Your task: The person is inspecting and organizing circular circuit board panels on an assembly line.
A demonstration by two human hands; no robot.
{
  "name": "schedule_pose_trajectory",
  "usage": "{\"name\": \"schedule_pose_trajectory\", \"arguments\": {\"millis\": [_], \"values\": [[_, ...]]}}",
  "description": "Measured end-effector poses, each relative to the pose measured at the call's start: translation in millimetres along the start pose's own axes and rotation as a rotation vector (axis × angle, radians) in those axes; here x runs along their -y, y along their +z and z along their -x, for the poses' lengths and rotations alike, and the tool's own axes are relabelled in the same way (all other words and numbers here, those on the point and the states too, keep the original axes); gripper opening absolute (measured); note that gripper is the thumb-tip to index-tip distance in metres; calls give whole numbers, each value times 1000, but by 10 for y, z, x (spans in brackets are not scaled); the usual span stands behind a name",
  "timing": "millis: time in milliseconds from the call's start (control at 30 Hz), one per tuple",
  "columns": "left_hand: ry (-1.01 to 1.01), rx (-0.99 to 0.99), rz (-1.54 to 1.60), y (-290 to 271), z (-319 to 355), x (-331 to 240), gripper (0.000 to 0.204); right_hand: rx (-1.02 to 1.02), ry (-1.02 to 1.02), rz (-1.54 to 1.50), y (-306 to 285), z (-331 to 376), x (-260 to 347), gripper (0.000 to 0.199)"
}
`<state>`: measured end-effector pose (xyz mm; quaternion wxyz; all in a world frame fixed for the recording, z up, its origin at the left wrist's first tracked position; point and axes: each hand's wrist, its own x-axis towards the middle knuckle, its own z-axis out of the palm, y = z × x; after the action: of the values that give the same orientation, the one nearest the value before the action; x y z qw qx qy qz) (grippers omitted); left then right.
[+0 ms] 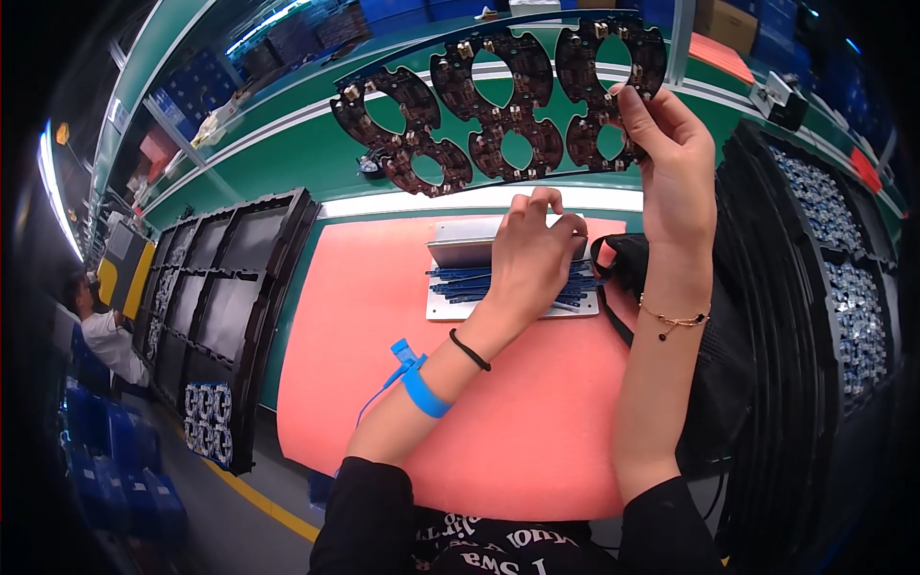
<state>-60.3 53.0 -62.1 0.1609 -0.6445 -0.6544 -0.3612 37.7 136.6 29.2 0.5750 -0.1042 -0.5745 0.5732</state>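
My right hand (671, 144) is raised and pinches the right end of a panel of dark circuit boards (517, 144). The panel hangs tilted in the air, with several ring-shaped boards joined in it. Lower down, my left hand (537, 254) reaches over a metal fixture (460, 251) with an upright plate and a white base. Its fingers are curled at the plate's top edge; whether they hold anything is hidden. A pile of thin blue strips (460, 286), like board edge offcuts, lies on the fixture's base under that hand.
A pink mat (383, 316) covers the bench beneath the fixture. Black trays (220, 287) stand to the left, one with boards (208, 422). Stacked black trays of boards (853, 307) and a black bag (704, 355) are at right. A co-worker (105, 331) is at far left.
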Motion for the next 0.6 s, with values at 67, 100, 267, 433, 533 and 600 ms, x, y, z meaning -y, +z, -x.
{"name": "schedule_pose_trajectory", "arguments": {"millis": [67,100,267,433,533,600], "values": [[-85,41,53,-22,-15,-12,6,-18,6,-10,4,-4,-9,17],[-88,38,52,-25,-18,-9,6,-38,10,-22,10,-5,-9,17],[-18,-83,-73,-97,-14,-29,7,-25,8,-24,27,3,-6,17],[81,-113,3,-95,175,-169,8,-17,8,-41,-28,-6,-29,17],[123,-103,-24,-65,297,-266,7,20,-3,9,-30,-10,-35,18],[160,-61,-56,18,365,-277,6,21,-5,14,-19,-10,-30,18]]}}
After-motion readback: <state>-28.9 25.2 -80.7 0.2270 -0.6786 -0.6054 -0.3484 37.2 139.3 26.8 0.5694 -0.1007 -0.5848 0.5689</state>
